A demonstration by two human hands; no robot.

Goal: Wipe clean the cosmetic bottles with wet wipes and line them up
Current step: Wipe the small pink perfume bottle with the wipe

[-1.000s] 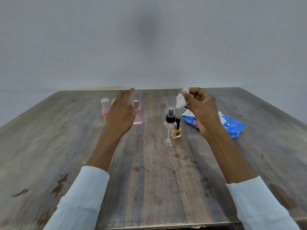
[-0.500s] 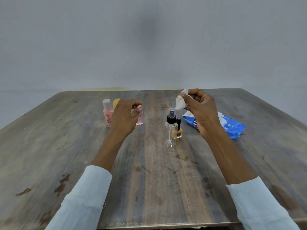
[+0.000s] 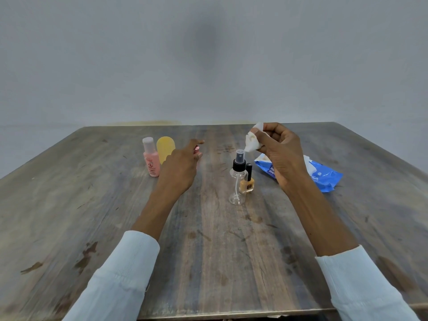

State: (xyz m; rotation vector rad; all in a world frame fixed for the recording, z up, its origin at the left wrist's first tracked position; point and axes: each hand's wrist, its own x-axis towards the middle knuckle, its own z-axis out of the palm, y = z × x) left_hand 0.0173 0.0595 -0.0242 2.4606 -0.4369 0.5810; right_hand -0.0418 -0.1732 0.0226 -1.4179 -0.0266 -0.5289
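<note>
My left hand reaches over a small pink bottle; index finger and thumb pinch it near its pink cap, and the hand hides most of it. My right hand is raised above the table and grips a crumpled white wet wipe. Just below the wipe stands a clear spray bottle with a black pump. An orange nail polish bottle with a black cap stands touching its right side. Left of my left hand stand a pink bottle with a white cap and a yellow rounded bottle.
A blue pack of wet wipes lies open at the right, partly behind my right wrist. Everything sits on a worn wooden table against a plain grey wall. White sleeves cover both forearms near the front edge.
My left hand went from open and raised to lowered over the small pink bottle, its fingers closing on the cap. The right hand with the wipe stayed almost still.
</note>
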